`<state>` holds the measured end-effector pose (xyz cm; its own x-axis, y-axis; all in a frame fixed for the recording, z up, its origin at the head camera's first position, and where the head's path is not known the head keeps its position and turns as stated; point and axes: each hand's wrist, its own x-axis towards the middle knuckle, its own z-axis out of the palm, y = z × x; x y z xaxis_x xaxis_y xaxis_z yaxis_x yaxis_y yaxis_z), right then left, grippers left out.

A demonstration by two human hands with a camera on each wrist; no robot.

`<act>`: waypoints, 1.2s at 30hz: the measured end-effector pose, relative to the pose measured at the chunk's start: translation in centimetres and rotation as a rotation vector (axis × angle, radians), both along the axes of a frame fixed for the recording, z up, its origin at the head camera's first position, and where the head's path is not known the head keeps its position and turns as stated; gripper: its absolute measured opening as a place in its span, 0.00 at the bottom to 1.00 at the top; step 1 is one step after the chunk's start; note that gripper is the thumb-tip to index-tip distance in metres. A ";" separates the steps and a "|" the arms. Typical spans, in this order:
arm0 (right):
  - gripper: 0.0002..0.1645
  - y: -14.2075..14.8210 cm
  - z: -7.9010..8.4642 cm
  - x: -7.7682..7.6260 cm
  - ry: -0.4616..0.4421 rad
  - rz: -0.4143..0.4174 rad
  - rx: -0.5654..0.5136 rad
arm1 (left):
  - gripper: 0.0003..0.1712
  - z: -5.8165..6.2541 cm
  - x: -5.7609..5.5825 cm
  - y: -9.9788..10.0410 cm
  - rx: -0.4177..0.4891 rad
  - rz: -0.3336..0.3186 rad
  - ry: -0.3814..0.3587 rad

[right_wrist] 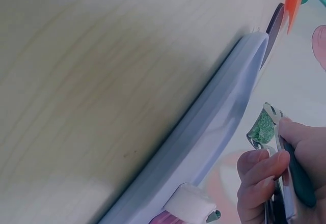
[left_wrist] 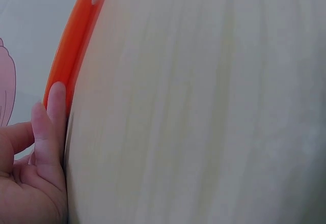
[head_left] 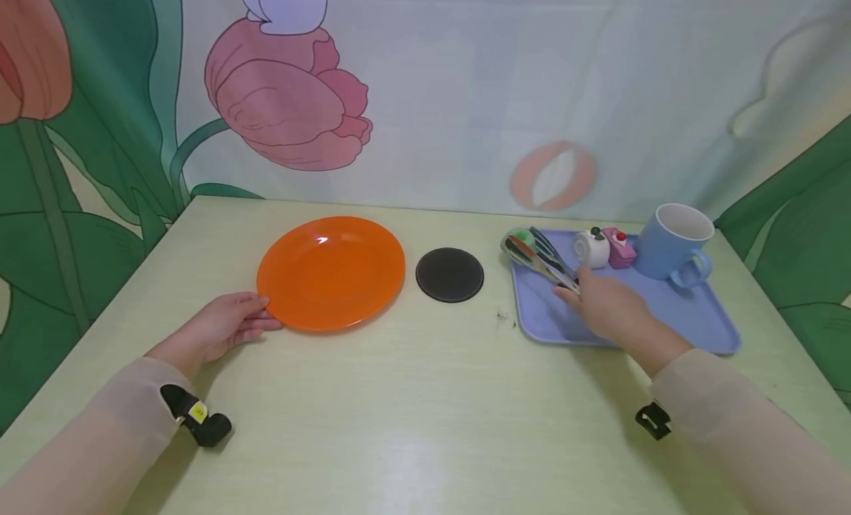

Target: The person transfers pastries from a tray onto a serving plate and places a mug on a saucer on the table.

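On the right, the tray (head_left: 688,319) bears a mug (head_left: 668,247) at its far right and, left of that, a roll (head_left: 590,250) and a pink cake (head_left: 620,250) – the mug's bottom is out of sight. The right hand (head_left: 614,308) is clamped on tongs (head_left: 532,262) over the tray's far left corner, hiding part of their handles; the green thing (right_wrist: 263,127) between their ends is hard to make out. The left hand (head_left: 229,323) pinches the plate's (head_left: 332,275) near-left rim – left of the coaster (head_left: 450,275)

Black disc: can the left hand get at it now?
Probably not directly: the left hand holds the orange plate, which lies between it and the black disc. Reaching over or around seems possible.
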<state>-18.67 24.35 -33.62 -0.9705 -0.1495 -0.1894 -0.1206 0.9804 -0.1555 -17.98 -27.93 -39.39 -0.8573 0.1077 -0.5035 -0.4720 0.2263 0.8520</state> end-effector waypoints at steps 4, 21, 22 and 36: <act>0.29 -0.3 0.0 -0.1 0.004 0.007 -0.001 | 0.33 0.2 0.1 0.1 0.007 0.010 -0.005; 0.33 -1.6 -0.4 -0.3 -0.007 0.020 -0.013 | 0.33 0.4 0.3 0.1 0.027 -0.014 0.010; 0.33 -1.7 -0.4 -0.3 -0.009 0.021 -0.012 | 0.33 0.4 0.3 0.1 0.028 -0.013 0.009; 0.39 -2.7 -0.2 -0.2 -0.036 0.023 -0.011 | 0.31 0.2 0.5 -0.1 0.058 -0.036 0.040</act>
<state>-18.90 21.61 -33.78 -0.9592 -0.1743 -0.2228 -0.1377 0.9757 -0.1707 -17.47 -28.05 -39.15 -0.8716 0.1666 -0.4610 -0.4299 0.1920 0.8822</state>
